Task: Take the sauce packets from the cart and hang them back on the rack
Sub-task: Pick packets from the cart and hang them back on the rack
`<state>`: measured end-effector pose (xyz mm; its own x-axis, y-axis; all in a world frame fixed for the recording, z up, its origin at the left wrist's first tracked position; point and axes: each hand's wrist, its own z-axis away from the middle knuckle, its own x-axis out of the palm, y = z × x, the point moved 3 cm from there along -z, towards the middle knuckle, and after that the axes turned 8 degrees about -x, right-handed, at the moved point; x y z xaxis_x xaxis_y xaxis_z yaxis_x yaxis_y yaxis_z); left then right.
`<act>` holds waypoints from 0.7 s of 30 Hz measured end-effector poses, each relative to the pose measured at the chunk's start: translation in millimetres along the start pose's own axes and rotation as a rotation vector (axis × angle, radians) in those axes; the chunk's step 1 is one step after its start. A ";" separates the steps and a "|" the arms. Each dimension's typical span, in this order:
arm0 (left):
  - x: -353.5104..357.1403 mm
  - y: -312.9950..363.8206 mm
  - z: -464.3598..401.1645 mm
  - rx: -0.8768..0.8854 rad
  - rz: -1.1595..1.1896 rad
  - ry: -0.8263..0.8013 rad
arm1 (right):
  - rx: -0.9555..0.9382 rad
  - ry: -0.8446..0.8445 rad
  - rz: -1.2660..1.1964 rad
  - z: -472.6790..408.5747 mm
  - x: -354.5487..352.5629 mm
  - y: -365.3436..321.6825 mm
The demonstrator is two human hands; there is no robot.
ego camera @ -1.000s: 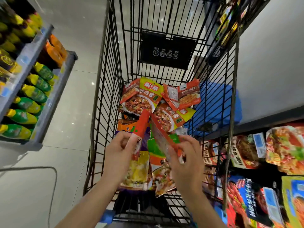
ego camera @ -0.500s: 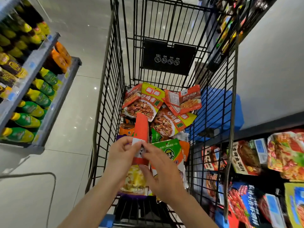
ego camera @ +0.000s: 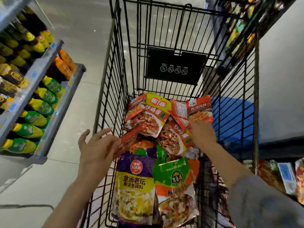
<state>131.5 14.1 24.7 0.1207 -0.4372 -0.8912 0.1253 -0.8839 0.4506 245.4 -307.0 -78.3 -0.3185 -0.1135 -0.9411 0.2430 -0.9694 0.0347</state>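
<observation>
Several sauce packets lie heaped in the black wire cart [ego camera: 105,89]. My left hand [ego camera: 97,145] is at the cart's left wall with fingers spread, and a blurred red packet [ego camera: 129,139] is pinched at its thumb side, above the heap. My right hand [ego camera: 203,135] reaches deep into the cart, its fingers curled on the lower edge of an orange-red packet [ego camera: 199,112]; the fingertips are hidden. A yellow-topped packet [ego camera: 155,116] lies at the far end. Nearest me lie a purple-and-yellow packet [ego camera: 134,186] and a green-and-orange packet [ego camera: 176,178].
The rack [ego camera: 286,176] with hanging packets and price tags is at the lower right, outside the cart. A shelf [ego camera: 41,89] of green and yellow bottles stands on the left. A blue object [ego camera: 233,119] sits beyond the cart's right wall. Grey floor runs between shelf and cart.
My hands have parted. The right hand let go near the red packet and reached forward to the orange-red packet. The left hand swung left with the red packet, fingers spreading.
</observation>
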 end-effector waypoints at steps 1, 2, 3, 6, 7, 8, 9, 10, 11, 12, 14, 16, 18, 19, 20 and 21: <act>1.5 -2.9 -0.8 0.008 0.065 0.007 | 0.006 -0.034 0.101 -16.0 6.2 12.6; 1.8 -4.1 -0.7 0.014 0.106 0.024 | 0.015 -0.084 0.181 -30.8 13.5 24.7; 1.5 -4.0 0.0 0.013 0.120 0.036 | 0.022 -0.114 0.262 -42.3 20.0 35.4; 3.9 -9.2 2.8 0.018 0.089 0.023 | -0.007 -0.123 0.517 -65.7 33.1 54.0; 5.2 -11.1 2.7 0.013 0.072 0.003 | -0.030 -0.137 0.535 -72.3 36.2 56.3; 6.7 -13.4 2.2 0.004 0.058 -0.009 | -0.044 -0.140 0.533 -77.1 37.2 58.6; 7.6 -14.4 1.8 -0.003 0.046 -0.013 | -0.051 -0.154 0.534 -79.8 38.2 60.3; 7.7 -13.9 1.7 -0.003 0.040 -0.006 | -0.046 -0.165 0.542 -81.2 39.4 62.2; 7.0 -12.4 1.7 -0.003 0.037 0.005 | -0.040 -0.166 0.556 -81.5 39.9 64.7; 6.3 -10.3 1.6 -0.006 0.034 0.015 | -0.035 -0.156 0.572 -81.3 39.0 66.7; 4.8 -6.3 0.7 -0.030 0.029 0.024 | -0.044 -0.111 0.566 -79.1 32.8 68.4; 4.2 -5.6 0.8 -0.050 0.019 0.024 | -0.069 -0.087 0.486 -80.0 28.1 64.4; 3.8 -3.9 0.7 -0.058 -0.001 0.021 | -0.107 -0.056 0.368 -84.0 23.7 57.0; 3.7 -3.0 0.5 -0.058 -0.009 0.021 | -0.129 -0.013 0.288 -86.7 23.4 54.0; 4.1 -2.5 0.5 -0.054 -0.017 0.023 | -0.146 0.030 0.174 -89.6 24.5 51.7; 4.4 -2.4 0.7 -0.052 -0.022 0.023 | -0.127 0.075 0.006 -93.1 25.0 50.1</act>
<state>131.0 14.2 19.6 0.1402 -0.4134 -0.8997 0.1789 -0.8831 0.4336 335.0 -338.1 -131.5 -0.2484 -0.0976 -0.9637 0.3600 -0.9330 0.0016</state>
